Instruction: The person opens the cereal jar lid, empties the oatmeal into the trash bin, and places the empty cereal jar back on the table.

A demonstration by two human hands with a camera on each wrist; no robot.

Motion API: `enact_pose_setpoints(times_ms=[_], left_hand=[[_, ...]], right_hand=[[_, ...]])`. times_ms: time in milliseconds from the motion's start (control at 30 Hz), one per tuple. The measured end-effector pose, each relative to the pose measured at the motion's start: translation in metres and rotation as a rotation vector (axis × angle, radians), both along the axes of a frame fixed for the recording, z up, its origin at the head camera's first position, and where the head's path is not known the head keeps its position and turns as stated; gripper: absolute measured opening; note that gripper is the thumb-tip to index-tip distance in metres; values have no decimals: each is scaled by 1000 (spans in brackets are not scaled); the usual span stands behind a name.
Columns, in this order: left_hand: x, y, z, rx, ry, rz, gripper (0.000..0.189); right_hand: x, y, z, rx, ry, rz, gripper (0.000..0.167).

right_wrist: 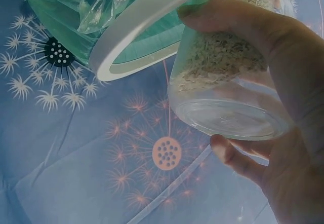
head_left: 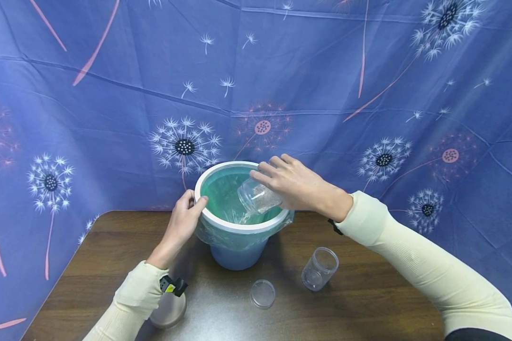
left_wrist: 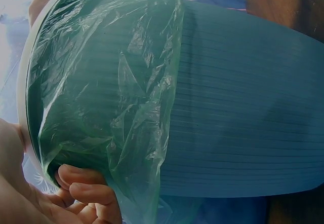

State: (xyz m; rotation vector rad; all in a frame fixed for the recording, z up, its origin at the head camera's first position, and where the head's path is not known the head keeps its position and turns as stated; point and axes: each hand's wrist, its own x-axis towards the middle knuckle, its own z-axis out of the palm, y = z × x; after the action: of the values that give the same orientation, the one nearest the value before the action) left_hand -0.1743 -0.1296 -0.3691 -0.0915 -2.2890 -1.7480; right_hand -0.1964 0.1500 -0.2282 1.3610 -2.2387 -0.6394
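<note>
A blue trash bin (head_left: 239, 253) with a white rim (head_left: 249, 228) stands on the table, lined with a thin green plastic bag (left_wrist: 147, 82) folded over its outside. My left hand (head_left: 183, 219) grips the rim at the left, thumb on top and fingers curled under by the bag. With my right hand (head_left: 296, 182) I hold a clear plastic jar (head_left: 256, 196) tilted over the bin, mouth pointing down and left into it. Pale flaky bits (right_wrist: 225, 59) lie along the jar's side, away from its base, in the right wrist view.
A second clear jar (head_left: 320, 269) stands on the wooden table (head_left: 362, 303) right of the bin. A clear round lid (head_left: 262, 294) lies in front. A beige round object (head_left: 169, 312) sits partly behind my left sleeve. A blue dandelion-print cloth (head_left: 123, 123) hangs behind the table.
</note>
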Motion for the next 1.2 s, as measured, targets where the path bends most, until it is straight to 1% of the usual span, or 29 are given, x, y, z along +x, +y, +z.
enact_pose_setpoints(times_ms=[233, 500, 700, 867, 1200], left_hand=[[0, 0, 0, -5, 0, 6, 21], [1, -1, 0, -5, -8, 7, 22], [1, 0, 1, 5, -8, 0, 23], [0, 1, 2, 5, -8, -2, 22], [1, 1, 2, 13, -16, -1, 22]], right_hand=[[1, 1, 2, 21, 27, 7, 87], [0, -1, 2, 49, 48, -7, 94], [-1, 0, 4, 31, 32, -4, 96], [-1, 2, 6, -1, 2, 11, 92], [-1, 4, 8, 27, -4, -5, 96]])
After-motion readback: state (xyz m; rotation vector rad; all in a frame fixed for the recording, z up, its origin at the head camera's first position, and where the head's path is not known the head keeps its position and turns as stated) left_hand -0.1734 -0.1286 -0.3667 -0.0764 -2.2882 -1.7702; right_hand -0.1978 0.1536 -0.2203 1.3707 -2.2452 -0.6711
